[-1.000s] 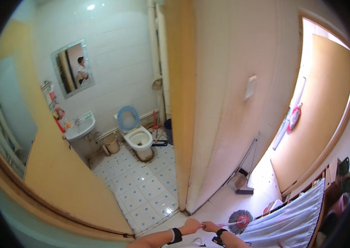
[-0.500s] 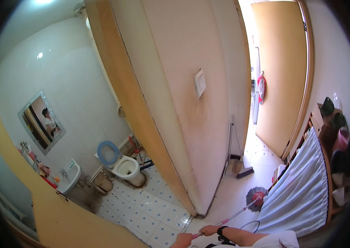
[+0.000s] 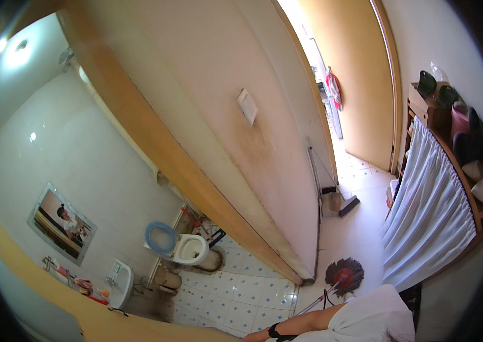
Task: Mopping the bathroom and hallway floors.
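Note:
A mop (image 3: 345, 278) with a red hub and a fringe of dark grey strands rests on the hallway floor. Its thin handle slants toward the lower left and passes behind my right forearm. My right hand (image 3: 257, 337), below a black wristband, is at the lower edge, in line with the handle and closed around it. Its fingers are partly cut off by the picture's edge. A dark loop hangs by the handle near the mop head. My left hand is out of the picture.
Against the wall corner stand a broom (image 3: 348, 206) and a dustpan (image 3: 331, 204). A shoe rack with a white curtain (image 3: 432, 211) lines the right side. To the left, past a wall edge (image 3: 278, 262), are a toilet (image 3: 191, 249) and a washbasin (image 3: 120, 285). An open door (image 3: 361, 80) stands beyond.
The mop head has come nearer to me across the floor. My right hand has moved down and left, and my left hand has gone out of view. My view has tilted and shifted.

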A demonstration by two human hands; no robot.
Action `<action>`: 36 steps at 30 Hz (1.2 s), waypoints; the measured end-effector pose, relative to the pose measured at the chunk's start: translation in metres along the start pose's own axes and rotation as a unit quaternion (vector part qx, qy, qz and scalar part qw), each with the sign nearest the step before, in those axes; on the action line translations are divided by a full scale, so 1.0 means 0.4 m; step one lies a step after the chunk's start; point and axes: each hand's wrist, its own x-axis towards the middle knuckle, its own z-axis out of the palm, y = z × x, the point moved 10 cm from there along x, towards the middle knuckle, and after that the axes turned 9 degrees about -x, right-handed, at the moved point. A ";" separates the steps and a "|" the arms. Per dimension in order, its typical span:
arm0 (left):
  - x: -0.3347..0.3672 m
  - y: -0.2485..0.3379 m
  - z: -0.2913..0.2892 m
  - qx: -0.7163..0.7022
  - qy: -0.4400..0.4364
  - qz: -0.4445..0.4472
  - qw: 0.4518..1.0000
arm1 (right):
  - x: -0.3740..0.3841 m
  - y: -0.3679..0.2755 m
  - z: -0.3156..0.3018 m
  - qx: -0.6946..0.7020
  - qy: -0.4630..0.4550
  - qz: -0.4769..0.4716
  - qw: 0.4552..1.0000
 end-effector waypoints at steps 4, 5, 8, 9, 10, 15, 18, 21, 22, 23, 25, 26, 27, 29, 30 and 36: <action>0.023 0.103 0.016 -0.020 0.064 0.085 0.994 | -0.107 0.142 0.027 -0.007 -0.075 0.057 0.996; 0.046 0.143 0.016 -0.022 0.078 0.109 0.991 | -0.139 0.178 0.017 -0.009 -0.075 0.074 0.994; 0.106 0.305 0.008 -0.020 0.112 0.176 0.978 | -0.235 0.244 -0.065 -0.017 -0.030 0.098 0.995; 0.131 0.348 0.003 -0.020 0.125 0.198 0.972 | -0.269 0.243 -0.118 -0.018 0.003 0.106 0.994; 0.155 0.399 0.013 -0.022 0.140 0.223 0.965 | -0.312 0.247 -0.179 -0.019 0.036 0.115 0.993; 0.237 0.703 0.014 0.098 0.120 0.257 0.954 | -0.547 0.372 -0.348 -0.109 0.080 0.255 0.957; 0.231 0.902 0.059 0.030 0.125 0.369 0.921 | -0.744 0.432 -0.390 -0.144 0.084 0.324 0.931; 0.161 1.022 0.139 -0.022 0.100 0.464 0.880 | -0.880 0.453 -0.346 -0.166 0.049 0.357 0.918; 0.151 1.039 0.172 -0.018 0.093 0.465 0.880 | -0.913 0.463 -0.312 -0.163 0.028 0.373 0.913; 0.136 1.051 0.209 0.011 0.046 0.438 0.898 | -0.941 0.465 -0.282 -0.158 0.029 0.394 0.905; 0.125 1.011 0.282 0.042 -0.013 0.403 0.914 | -0.954 0.439 -0.239 -0.163 0.015 0.418 0.894; 0.133 0.994 0.312 0.042 -0.015 0.407 0.912 | -0.954 0.429 -0.227 -0.149 0.019 0.422 0.894; 0.126 0.976 0.328 0.038 -0.018 0.406 0.913 | -0.940 0.419 -0.217 -0.144 0.024 0.407 0.902; 0.128 0.917 0.321 0.047 -0.025 0.372 0.927 | -0.890 0.412 -0.199 -0.138 0.030 0.376 0.916; 0.133 0.881 0.293 0.056 -0.021 0.342 0.938 | -0.857 0.411 -0.195 -0.135 0.031 0.363 0.921; 0.115 0.540 0.177 0.048 0.002 0.253 0.966 | -0.518 0.260 -0.168 -0.138 0.037 0.224 0.964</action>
